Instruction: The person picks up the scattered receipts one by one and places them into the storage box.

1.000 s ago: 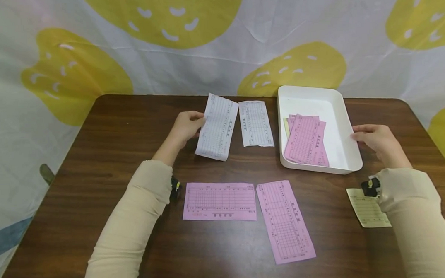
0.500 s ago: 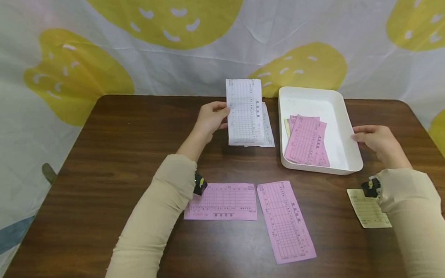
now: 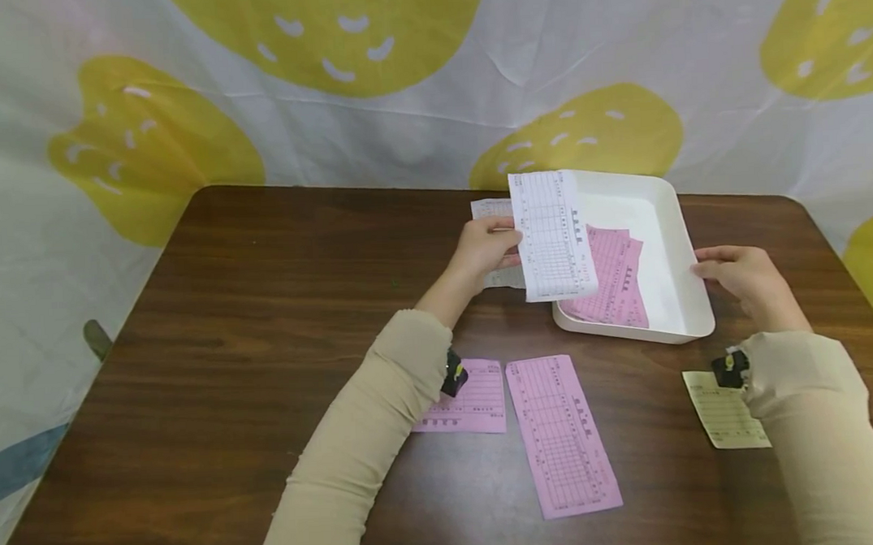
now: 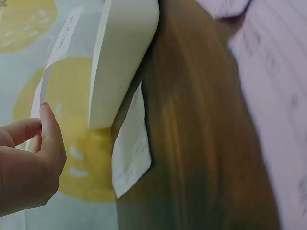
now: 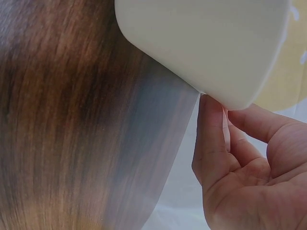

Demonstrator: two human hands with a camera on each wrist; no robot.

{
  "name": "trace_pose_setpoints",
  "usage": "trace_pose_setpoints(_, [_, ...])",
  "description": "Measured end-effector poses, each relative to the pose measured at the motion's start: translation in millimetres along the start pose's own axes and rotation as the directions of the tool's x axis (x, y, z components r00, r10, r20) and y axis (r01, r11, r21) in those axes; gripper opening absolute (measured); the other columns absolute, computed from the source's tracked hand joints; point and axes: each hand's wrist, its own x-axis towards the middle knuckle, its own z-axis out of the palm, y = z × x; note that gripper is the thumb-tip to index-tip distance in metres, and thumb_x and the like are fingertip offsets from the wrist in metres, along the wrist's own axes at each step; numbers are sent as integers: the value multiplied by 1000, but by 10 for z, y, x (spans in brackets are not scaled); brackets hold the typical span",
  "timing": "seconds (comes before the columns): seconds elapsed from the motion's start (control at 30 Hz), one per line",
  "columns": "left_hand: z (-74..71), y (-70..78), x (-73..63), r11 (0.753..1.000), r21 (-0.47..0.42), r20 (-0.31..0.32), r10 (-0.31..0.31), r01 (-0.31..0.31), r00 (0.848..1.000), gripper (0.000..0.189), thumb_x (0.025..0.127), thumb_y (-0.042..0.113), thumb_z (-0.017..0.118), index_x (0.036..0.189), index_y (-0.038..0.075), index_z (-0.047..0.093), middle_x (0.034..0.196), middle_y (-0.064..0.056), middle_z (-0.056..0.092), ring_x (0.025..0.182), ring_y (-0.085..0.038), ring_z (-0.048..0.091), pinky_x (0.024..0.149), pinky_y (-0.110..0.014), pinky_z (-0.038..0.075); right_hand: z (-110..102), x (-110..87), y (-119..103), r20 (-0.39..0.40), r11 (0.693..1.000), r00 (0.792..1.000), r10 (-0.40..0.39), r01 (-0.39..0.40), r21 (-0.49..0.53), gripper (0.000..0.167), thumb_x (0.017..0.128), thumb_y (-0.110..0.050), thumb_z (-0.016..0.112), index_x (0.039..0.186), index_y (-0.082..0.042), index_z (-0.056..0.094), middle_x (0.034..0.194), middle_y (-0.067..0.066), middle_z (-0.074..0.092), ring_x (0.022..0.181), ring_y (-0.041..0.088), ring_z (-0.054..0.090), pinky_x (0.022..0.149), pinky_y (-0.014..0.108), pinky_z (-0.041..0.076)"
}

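1. The left hand [image 3: 485, 250] pinches a white slip [image 3: 552, 239] by its left edge.
2. Raised off the tabletop [image 3: 263, 312], the slip extends right of that hand, overlapping the white tray [image 3: 665, 238] in head view.
3. The right hand [image 3: 747, 279] grips the tray's right side.

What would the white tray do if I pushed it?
The tray has thin walls, so it's probably light yet fairly stiff. Being low and wide, it would likely slide rather than tip. The pink slips lie loosely piled inside, so they might shift.
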Motion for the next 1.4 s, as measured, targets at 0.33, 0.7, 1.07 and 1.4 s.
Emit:
trace_pose_setpoints(0.33, [339,-177,-22,993,-114,-18,18,-20,1000,37,90,-6,54,127,-10,53,123,-27,58,105,-35,64,86,-35,58,-11,-8,4,5,1000,1000,-18,19,-8,67,98,-39,44,144,7,29,148,28,29,131,42,35,110,60,33])
trace_pose_setpoints(0.7, [612,-272,-55,996,-66,-36,64,-66,997,31,88,-9,57,119,-10,58,112,-27,62,100,-38,65,85,-39,58,-27,17,28,-1,999,999,-38,38,-38,67,97,-39,45,143,7,31,146,27,31,118,32,47,106,54,40])
trace_pose_setpoints(1.07, [798,-280,-114,950,251,-8,193,-185,981,30,88,-3,61,118,-1,63,110,-18,70,96,-27,70,73,-26,60,-56,4,31,-7,998,999,-47,46,-41,63,98,-35,46,142,8,32,130,13,50,97,9,57,94,36,51])
trace_pose_setpoints(1.4, [836,-299,-109,870,454,-28,231,-194,972,31,88,7,65,119,7,63,110,-7,72,100,-13,69,77,-13,54,-92,19,47,5,998,998,-60,60,-30,64,96,-36,50,140,8,35,73,-37,43,71,-15,50,72,21,48])
